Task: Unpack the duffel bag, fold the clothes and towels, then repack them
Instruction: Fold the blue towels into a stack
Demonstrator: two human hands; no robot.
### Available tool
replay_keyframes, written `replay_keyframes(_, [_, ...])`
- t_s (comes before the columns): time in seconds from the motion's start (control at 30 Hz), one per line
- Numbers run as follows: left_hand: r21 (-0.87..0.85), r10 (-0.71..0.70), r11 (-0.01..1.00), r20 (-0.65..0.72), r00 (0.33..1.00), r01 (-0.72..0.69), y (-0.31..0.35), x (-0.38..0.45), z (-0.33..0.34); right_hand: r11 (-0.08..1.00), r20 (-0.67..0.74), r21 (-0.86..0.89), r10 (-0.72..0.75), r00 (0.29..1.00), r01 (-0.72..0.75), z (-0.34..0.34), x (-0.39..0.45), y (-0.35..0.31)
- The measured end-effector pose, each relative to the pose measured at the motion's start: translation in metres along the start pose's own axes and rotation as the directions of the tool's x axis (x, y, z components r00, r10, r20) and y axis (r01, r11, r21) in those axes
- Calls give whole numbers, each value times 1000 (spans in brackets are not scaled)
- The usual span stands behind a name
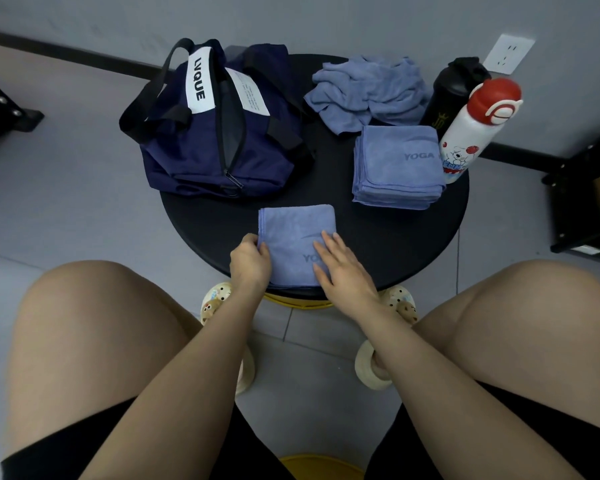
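Note:
A folded blue towel [293,237] lies at the near edge of the round black table [388,233]. My left hand [250,259] pinches its left edge, fingers curled. My right hand [340,263] lies flat on the towel's right side, fingers straight. A navy duffel bag [219,133] with a white "LVQUE" label stands at the table's left, its zip open. To the right sits a stack of folded blue "YOGA" towels [397,168]. Behind that stack lies a crumpled heap of blue towels [368,91].
A black bottle [454,91] and a white bottle with a red cap [475,129] stand at the table's right edge. A dark shelf frame [582,202] is on the right. My bare knees flank the table; a wall socket [508,53] is behind.

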State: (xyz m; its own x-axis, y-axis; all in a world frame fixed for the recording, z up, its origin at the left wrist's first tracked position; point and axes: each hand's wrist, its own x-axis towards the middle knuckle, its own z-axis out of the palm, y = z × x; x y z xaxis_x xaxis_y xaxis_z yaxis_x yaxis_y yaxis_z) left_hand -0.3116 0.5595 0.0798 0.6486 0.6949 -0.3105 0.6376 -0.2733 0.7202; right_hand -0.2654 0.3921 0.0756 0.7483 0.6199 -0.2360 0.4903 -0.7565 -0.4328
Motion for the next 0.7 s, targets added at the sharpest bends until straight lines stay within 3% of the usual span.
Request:
replay_keyframes(0.17, [34, 28, 999, -27, 999, -27, -7, 6, 3, 996, 62, -91, 7, 998, -1, 8, 5, 0])
replay_keyframes(0.23, [179, 136, 977, -119, 984, -113, -7, 1, 4, 995, 49, -102, 6, 999, -1, 7, 6, -2])
replay_keyframes(0.3, [350, 334, 900, -168, 927, -261, -5, -3, 6, 995, -3, -101, -1, 1000, 1, 6, 7, -4])
replay_keyframes(0.37, [458, 456, 801, -52, 888, -385, -3, -4, 11, 994, -51, -106, -5, 999, 0, 5, 12, -5])
replay_keyframes(0.5, [585, 399, 664, 250, 882, -466, -12, 0, 22, 984, -26, -180, -12, 1000, 7, 5, 21, -3])
replay_keyframes(0.7, [608, 348, 634, 327, 879, -478, -16, 8, 26, 984, -20, -178, 25, 999, -28, 15, 25, 5])
